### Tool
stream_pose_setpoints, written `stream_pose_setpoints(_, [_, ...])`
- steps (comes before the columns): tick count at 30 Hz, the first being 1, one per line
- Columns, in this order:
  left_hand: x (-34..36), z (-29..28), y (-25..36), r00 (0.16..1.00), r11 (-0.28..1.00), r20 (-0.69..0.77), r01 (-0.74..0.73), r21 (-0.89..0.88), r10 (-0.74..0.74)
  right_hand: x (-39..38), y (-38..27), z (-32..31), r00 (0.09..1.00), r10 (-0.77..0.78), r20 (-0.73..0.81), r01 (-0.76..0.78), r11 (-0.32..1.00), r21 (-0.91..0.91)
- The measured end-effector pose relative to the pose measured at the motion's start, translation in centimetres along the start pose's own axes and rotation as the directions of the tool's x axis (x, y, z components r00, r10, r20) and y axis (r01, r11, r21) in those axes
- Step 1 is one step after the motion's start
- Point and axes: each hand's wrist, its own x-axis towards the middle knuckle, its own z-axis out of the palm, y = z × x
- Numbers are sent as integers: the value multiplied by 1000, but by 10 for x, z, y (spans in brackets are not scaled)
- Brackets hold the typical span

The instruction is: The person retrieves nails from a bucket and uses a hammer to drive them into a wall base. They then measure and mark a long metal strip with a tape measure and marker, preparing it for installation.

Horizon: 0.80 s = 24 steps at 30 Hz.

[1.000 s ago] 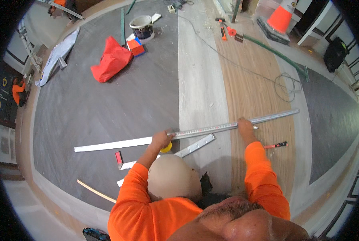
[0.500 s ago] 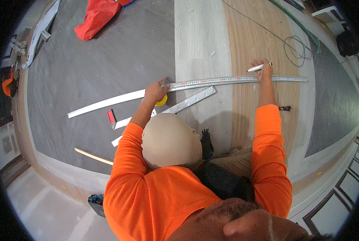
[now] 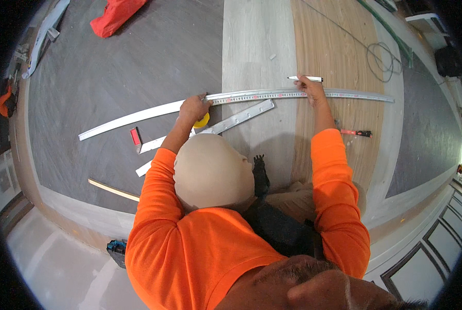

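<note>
A long white metal strip (image 3: 132,121) lies across the floor in front of me, with the extended blade (image 3: 355,94) of a tape measure along its right part. My left hand (image 3: 192,109) is closed on the tape measure's yellow case (image 3: 202,121), fingers over the strip. Between the fingers of my right hand (image 3: 312,89) is a white marker (image 3: 316,79), its dark tip pointing left. The heel of that hand rests at the blade and strip. Closer to my knee lie a metal bar (image 3: 244,115) and a square with a red end (image 3: 135,136).
A red utility knife (image 3: 356,133) lies right of my right forearm. Farther off are a looped grey cable (image 3: 383,61) and a red bag (image 3: 114,19). A thin wooden strip (image 3: 112,189) lies left; a blue and black tool (image 3: 117,248) is behind it.
My right hand has moved left along the tape, and the marker has turned from slanting up to the right to nearly level. My left hand keeps its place on the tape measure. The view has shifted slightly.
</note>
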Motion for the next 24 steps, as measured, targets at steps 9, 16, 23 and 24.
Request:
stream_pose_setpoints(9, [1,0,-14,996,996,-30,80,-47,-82,-1,-1,-21,993,-27,-111,5,981,-193])
stream_pose_setpoints(16, [11,4,-23,995,994,-21,94,-60,-95,1,4,-19,997,-83,9,82,947,-312])
stream_pose_setpoints(23, [3,-11,-9,986,976,74,159,-147,-149,7,2,-22,994,-108,-31,87,911,-402])
stream_pose_setpoints(24, [3,-12,-8,983,974,90,172,-144,-160,9,4,-25,994,-105,-28,84,904,-420])
